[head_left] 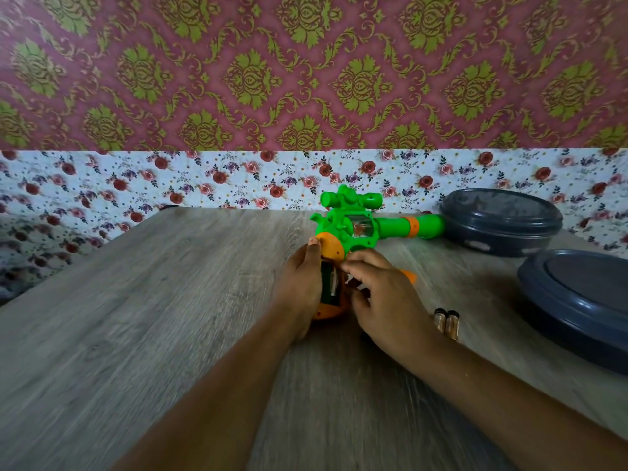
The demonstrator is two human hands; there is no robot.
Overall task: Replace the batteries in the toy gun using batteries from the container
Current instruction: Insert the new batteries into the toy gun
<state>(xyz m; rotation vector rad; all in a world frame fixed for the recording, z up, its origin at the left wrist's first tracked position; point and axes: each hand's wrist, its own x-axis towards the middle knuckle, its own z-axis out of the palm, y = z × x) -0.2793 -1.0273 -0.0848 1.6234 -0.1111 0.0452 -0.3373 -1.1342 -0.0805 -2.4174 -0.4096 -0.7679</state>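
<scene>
A green and orange toy gun [360, 226] lies on the wooden table [136, 317], barrel pointing right toward the containers. My left hand [300, 280] grips its orange handle from the left. The battery compartment [329, 283] in the handle is uncovered, dark inside. My right hand [380, 294] has curled fingers at the compartment's right edge; whether they pinch something is hidden. Two copper-coloured batteries [447, 322] lie side by side on the table just right of my right hand. An orange piece [409, 276] shows behind my right hand.
A dark grey round container [499, 222] stands at the back right, touching the gun's barrel tip. A second dark grey round piece, perhaps its lid, [577, 300] lies at the right edge. A floral-papered wall runs behind the table.
</scene>
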